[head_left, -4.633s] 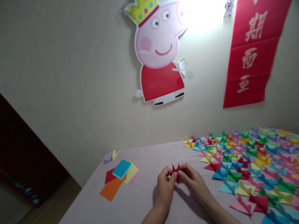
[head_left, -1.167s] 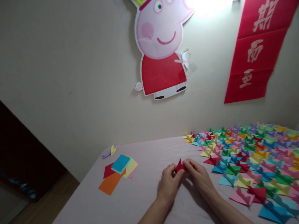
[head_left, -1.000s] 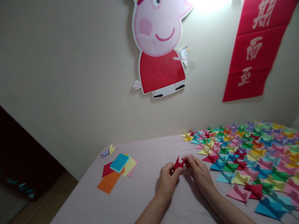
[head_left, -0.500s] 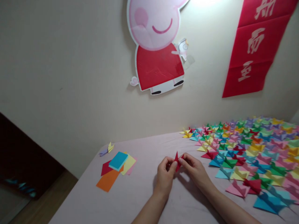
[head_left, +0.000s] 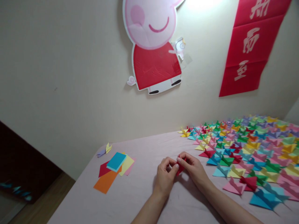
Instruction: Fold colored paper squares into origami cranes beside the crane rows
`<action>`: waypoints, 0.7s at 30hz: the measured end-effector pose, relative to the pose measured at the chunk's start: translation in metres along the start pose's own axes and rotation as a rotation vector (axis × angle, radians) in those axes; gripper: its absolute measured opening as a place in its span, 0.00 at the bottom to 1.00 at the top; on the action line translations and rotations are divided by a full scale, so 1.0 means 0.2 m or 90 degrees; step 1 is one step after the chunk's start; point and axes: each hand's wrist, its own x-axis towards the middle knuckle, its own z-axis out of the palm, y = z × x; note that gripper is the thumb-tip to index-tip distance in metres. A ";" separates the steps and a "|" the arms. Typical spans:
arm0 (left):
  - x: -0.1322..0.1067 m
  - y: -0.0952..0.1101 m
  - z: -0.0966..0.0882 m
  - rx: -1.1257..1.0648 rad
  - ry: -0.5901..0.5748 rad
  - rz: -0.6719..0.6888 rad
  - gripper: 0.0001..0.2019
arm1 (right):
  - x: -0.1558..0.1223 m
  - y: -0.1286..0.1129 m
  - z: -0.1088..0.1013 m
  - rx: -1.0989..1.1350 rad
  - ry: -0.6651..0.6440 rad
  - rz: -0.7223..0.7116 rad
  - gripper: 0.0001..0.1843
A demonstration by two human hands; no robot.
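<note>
While the left hand (head_left: 165, 179) and the right hand (head_left: 194, 169) meet over the pink sheet (head_left: 140, 202), the red folded paper (head_left: 180, 169) sits pinched between them, low above the sheet or touching it, I cannot tell which. The fingers (head_left: 187, 159) of both hands are closed together on it, the left from the near side and the right from the top, so only small red corners show.

Most of the risk, as I judge it, lies in that covered grip. With the piece so small and so hidden, a crease pressed a little off its line can set crooked, and thin paper does not forgive a second fold. A hard tug from two opposed pinches can tear a point; a slack pinch lets the layers spring open or the piece drop onto the sheet. The hands also cast their own shadow on it, which makes an edge harder to match.

A second hazard is on the right — the rows of folded paper shapes (head_left: 247, 152) begin just beside the right hand, with a red one (head_left: 206, 153) nearest, and the right forearm lies close along them. A sideways sweep of that wrist can knock light pieces out of their rows. The stack of flat coloured squares (head_left: 116, 161) lies well apart on the left, out of harm's way
</note>
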 end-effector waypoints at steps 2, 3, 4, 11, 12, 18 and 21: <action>-0.01 0.01 0.00 0.010 0.000 0.002 0.05 | 0.01 0.00 -0.02 0.005 0.060 -0.008 0.23; -0.01 0.01 0.00 0.013 0.002 0.000 0.05 | 0.01 0.00 -0.03 0.009 0.106 -0.011 0.22; -0.01 0.01 0.00 0.009 0.005 -0.006 0.06 | 0.02 0.00 -0.04 0.010 0.142 -0.013 0.22; 0.01 -0.02 -0.01 -0.149 0.065 -0.027 0.13 | 0.00 -0.02 0.00 0.022 0.030 0.011 0.23; 0.01 -0.02 -0.02 -0.156 0.070 -0.022 0.13 | -0.01 -0.03 0.02 0.024 -0.006 0.019 0.23; 0.02 -0.04 -0.01 -0.151 0.063 -0.024 0.13 | -0.01 -0.05 0.02 -0.002 -0.008 0.034 0.25; 0.02 -0.05 -0.01 -0.150 0.059 -0.029 0.13 | 0.00 -0.04 0.01 0.000 -0.006 0.050 0.26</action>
